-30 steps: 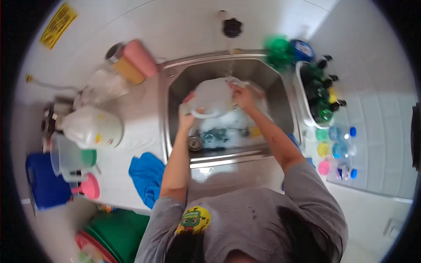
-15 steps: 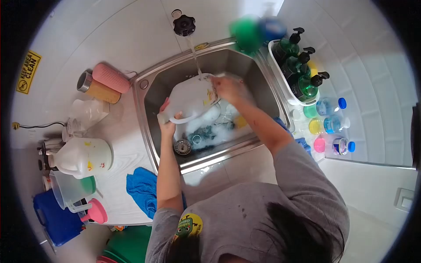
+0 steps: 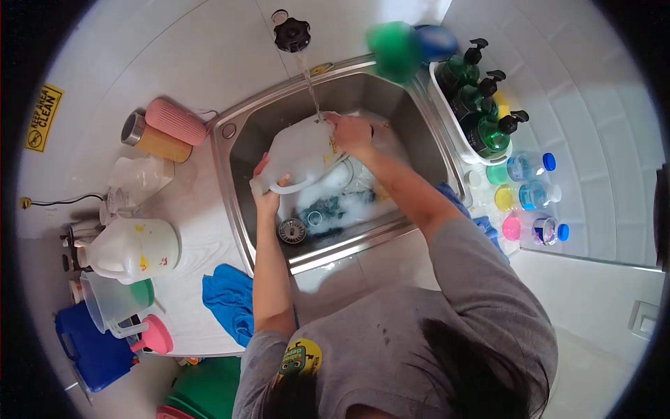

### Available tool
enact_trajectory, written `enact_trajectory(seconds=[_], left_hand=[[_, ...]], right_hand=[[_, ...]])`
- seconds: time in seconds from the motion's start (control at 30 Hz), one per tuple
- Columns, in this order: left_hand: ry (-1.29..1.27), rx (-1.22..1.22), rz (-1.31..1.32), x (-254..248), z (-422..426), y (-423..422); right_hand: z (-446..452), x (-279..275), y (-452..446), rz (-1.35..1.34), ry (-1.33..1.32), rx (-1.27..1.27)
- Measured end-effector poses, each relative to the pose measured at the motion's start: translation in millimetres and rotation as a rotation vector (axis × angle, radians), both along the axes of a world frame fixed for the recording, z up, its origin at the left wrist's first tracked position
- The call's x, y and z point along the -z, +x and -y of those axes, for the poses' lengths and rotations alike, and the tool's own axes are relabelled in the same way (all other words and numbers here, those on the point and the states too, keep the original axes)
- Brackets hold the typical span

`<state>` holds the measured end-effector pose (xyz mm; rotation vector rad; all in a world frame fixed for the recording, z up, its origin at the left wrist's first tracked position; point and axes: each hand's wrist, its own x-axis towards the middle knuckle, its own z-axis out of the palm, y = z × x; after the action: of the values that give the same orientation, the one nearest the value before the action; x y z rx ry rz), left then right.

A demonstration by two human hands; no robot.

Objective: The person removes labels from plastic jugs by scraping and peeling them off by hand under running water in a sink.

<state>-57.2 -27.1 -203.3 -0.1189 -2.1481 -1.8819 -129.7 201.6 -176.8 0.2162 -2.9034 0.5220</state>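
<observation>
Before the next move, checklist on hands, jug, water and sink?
1. Left hand holding white jug at its neck end: ok.
2. Right hand gripping the jug's other end: cannot tell; it touches there, fingertips unclear.
3. Water running onto the jug: ok.
4. Jug wall free of yellow marks: not ok, some show.
5. Drain under strainer open: cannot tell.
6. Blue cloth outside sink: ok.

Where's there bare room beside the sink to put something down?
On the left counter, the patch bordered by the jug there, the sink's rim and the blue cloth. It's crowded right of the sink, with pump bottles and small bottles, and farther left around the clear container.
</observation>
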Motion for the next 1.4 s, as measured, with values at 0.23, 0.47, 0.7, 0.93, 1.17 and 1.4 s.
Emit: enact_trajectory(seconds=[0.23,0.47,0.7,0.93,1.17,1.4], left_hand=[[0.002,0.009,0.008,0,9,8],[0.135,-0.188,-0.002,-6,-7,4],[0.428,-0.294,0.343,-33,-11,24],[0.409,-0.336,0.377,-20,-21,17],[0.384,-0.305,0.367,-21,-18,18],[0.473,-0.369,0.486,-23,-22,25]], right_hand=[[20,-4,11,-0.022,-0.028,-0.024],[-14,10,15,0.046,-0.030,0.101],[30,39,23,-0.223,-0.132,0.086],[18,16,-3,-0.104,-0.044,0.103],[9,13,18,-0.331,-0.088,-0.079],[23,24,24,-0.201,-0.076,0.036]])
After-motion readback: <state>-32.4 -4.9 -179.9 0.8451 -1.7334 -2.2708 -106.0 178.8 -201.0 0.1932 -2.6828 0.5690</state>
